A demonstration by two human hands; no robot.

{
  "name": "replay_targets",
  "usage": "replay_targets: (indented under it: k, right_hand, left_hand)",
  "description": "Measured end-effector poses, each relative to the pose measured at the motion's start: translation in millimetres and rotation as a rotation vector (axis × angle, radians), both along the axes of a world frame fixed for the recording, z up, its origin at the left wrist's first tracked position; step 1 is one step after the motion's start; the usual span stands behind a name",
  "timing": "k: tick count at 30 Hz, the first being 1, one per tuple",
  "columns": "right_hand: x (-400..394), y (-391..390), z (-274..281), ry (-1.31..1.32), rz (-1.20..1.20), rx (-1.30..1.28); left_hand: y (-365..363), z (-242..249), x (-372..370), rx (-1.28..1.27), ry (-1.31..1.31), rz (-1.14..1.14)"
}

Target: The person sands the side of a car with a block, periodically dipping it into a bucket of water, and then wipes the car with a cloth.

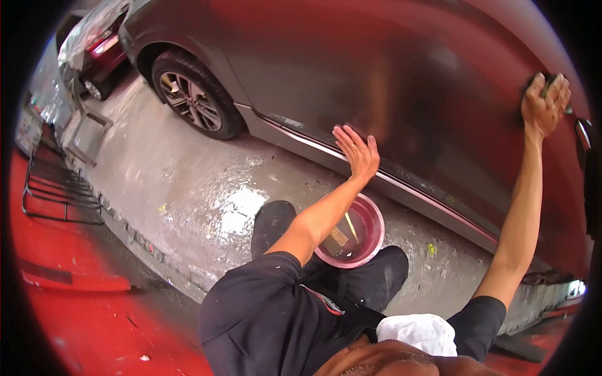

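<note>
My left hand (356, 152) is open, its fingers stretched out and close together. It lies against the lower part of a dark grey car door (301, 81), just above the sill. Farther right and higher, my right hand (545, 105) presses on the reddish-reflecting car panel with bent fingers. A small dark green pad (549, 85) shows between those fingers; most of it is hidden under the hand. Below my left forearm, between my knees, stands a pink basin (375, 241) holding water, a tan block (337, 238) and a thin yellow strip (352, 227).
The car's front wheel (191, 94) is at the upper left. Wet concrete floor (188, 169) runs alongside the car. A black metal rack (59, 188) stands on a red surface (94, 326) at left. Another red car (103, 56), partly under plastic, is farther back.
</note>
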State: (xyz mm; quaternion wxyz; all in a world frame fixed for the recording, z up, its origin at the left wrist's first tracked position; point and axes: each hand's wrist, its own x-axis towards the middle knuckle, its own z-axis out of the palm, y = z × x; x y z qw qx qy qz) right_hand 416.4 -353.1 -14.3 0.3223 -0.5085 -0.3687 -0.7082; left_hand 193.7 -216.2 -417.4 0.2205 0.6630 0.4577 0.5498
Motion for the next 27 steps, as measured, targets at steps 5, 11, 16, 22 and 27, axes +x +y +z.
replay_targets:
  k: [5,11,16,22,27]
  right_hand:
    - [7.6,0.3,1.2,-0.026,-0.066,0.008]
    - [-31.0,-7.9,-10.1,0.047,-0.154,-0.035]
    - [-21.4,-8.6,-11.4,0.286,0.003,-0.069]
    - [-21.4,-9.3,-13.6,0.266,0.001,-0.066]
    - [-25.5,-11.5,-13.7,0.276,0.016,-0.052]
  left_hand:
    - [-36.3,-15.2,-12.1,0.263,0.327,-0.191]
    - [-92.4,-79.1,-85.1,0.391,0.566,-0.81]
    - [-126.1,-153.0,-117.8,-0.076,0.56,-1.249]
    - [-143.8,33.2,-128.0,-0.583,0.049,-1.651]
    - [-144.3,188.6,-138.4,-0.163,-0.362,-2.663]
